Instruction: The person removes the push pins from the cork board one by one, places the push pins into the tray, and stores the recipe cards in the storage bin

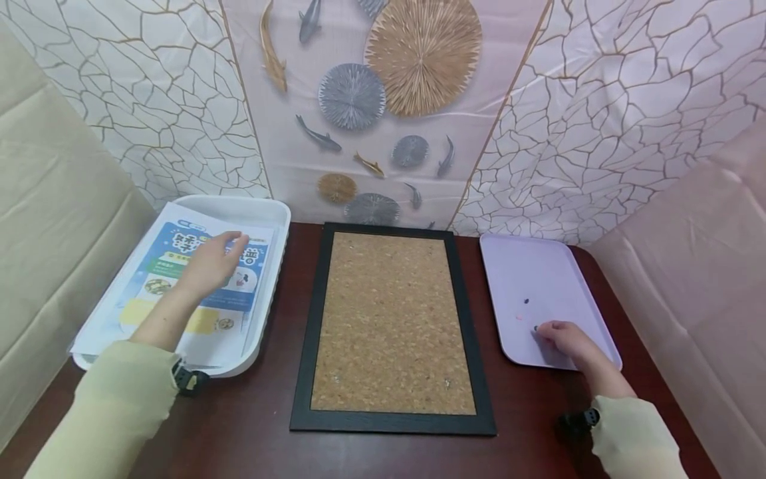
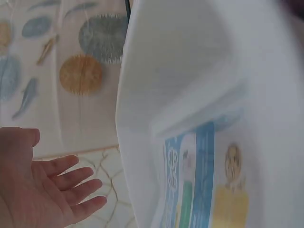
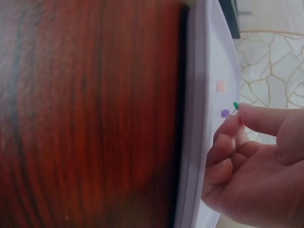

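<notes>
My left hand [image 1: 209, 263] hovers over printed sheets [image 1: 173, 266] in a white basin [image 1: 254, 346], its fingers extended and holding nothing. The left wrist view shows the same left hand [image 2: 52, 190] palm up beside the basin wall [image 2: 126, 133]. Over a lilac tray [image 1: 526, 266], my right hand [image 1: 565, 339] pinches a small green push pin [image 3: 235, 105] between thumb and index finger; the other fingers are curled. On the tray near that hand lie a purple piece [image 3: 225, 113] and a pink one [image 3: 220, 86], probably pins too.
Between basin and tray lies a black-framed cork board [image 1: 391, 326] with small metallic marks near its corners. All of these stand on a dark red-brown table [image 1: 239, 426]. A patterned cloth [image 1: 383, 153] rises behind, and beige padded panels [image 1: 664, 266] flank both sides.
</notes>
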Tool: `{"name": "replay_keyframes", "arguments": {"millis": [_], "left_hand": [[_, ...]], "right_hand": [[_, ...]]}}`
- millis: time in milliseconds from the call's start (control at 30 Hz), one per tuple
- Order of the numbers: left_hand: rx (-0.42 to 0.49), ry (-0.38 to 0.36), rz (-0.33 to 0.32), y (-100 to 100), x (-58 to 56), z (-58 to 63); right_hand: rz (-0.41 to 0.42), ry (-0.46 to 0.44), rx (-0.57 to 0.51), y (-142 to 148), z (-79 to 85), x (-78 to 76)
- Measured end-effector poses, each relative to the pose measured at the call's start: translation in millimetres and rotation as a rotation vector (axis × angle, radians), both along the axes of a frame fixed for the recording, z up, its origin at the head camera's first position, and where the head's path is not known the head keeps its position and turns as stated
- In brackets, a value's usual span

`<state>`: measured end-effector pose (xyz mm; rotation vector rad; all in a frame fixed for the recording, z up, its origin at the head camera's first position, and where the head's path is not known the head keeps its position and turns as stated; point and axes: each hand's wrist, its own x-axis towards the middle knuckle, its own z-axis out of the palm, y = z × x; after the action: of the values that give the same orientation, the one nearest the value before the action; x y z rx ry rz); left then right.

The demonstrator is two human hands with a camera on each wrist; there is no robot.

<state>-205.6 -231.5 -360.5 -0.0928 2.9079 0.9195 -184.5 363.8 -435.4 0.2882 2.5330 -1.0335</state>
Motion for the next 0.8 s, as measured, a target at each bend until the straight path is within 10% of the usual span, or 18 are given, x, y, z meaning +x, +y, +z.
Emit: {"name": "replay_keyframes", "arguments": {"millis": [800], "left_hand": [[0.092, 0.045, -0.147, 50.4, 9.8, -25.6]], "right_hand": [[0.032, 0.014, 0.126, -2.4, -10.3, -0.4]]}}
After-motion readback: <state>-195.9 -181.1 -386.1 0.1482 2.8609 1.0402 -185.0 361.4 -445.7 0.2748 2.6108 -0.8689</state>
